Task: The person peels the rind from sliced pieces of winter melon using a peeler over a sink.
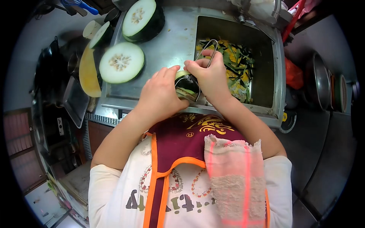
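My left hand [159, 89] wraps around a small piece of dark-green-skinned winter melon [186, 84], held near my waist at the sink's front edge. Pale peeled patches show on its skin; most of the piece is hidden by my hands. A metal peeler [215, 45] with a looped wire handle is gripped in my right hand [211, 74], its lower end against the melon. Inside the sink [262, 76], to the right, lies a heap of green and yellow peelings [237, 64].
Big cut winter melon pieces [122, 62] with white flesh and seeds stand on the metal counter [169, 45] to the left. An orange-yellow wedge [88, 74] leans at the counter's left edge. A faucet [241, 18] is behind the sink, and a large metal pan [318, 81] stands far right.
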Demonstrator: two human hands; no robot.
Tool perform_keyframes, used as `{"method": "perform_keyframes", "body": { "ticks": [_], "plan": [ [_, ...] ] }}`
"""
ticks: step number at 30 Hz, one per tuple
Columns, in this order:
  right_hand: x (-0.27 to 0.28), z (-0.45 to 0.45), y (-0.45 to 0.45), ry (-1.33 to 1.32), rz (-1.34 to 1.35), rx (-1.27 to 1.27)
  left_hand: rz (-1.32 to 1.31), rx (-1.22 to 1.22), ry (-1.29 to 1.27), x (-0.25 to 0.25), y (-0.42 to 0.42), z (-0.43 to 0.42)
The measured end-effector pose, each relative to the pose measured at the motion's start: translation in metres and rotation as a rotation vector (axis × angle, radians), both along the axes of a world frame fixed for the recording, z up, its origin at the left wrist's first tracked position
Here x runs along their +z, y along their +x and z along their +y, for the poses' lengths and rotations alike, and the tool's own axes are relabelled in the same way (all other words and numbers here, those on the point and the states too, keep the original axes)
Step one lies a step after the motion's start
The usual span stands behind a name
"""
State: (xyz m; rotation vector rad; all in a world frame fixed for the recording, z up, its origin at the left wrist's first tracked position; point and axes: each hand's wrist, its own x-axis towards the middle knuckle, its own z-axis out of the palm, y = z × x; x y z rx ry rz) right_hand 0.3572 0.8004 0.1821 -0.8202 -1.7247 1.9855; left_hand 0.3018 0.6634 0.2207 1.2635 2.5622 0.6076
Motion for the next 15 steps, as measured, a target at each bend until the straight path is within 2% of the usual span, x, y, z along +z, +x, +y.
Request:
{"method": "perform_keyframes", "body": {
  "ticks": [6,9,11,12,13,14,15],
  "plan": [
    [-0.016,0.002,0.004,-0.040,0.019,-0.059,-0.079,0.044,0.048,-0.005,-0.001,-0.001],
    [-0.029,0.013,0.003,-0.311,0.052,-0.176,-0.036,0.047,0.066,-0.009,0.002,-0.003],
    [-0.067,0.042,0.007,-0.290,-0.109,-0.270,-0.022,0.029,0.100,-0.009,0.004,-0.009],
    [-0.069,0.046,0.022,0.248,-0.371,-0.316,-0.017,0.017,0.117,-0.009,0.005,-0.012],
    [-0.134,0.075,0.034,-0.182,-0.341,-0.193,-0.018,0.039,0.127,-0.011,0.007,-0.014],
    [-0.128,0.068,0.039,-0.544,-0.336,-0.444,-0.016,0.067,0.138,-0.013,0.008,-0.016],
    [-0.122,0.072,0.037,-0.611,-0.337,-0.431,-0.020,0.104,0.145,-0.016,0.008,-0.018]
  ]
}}
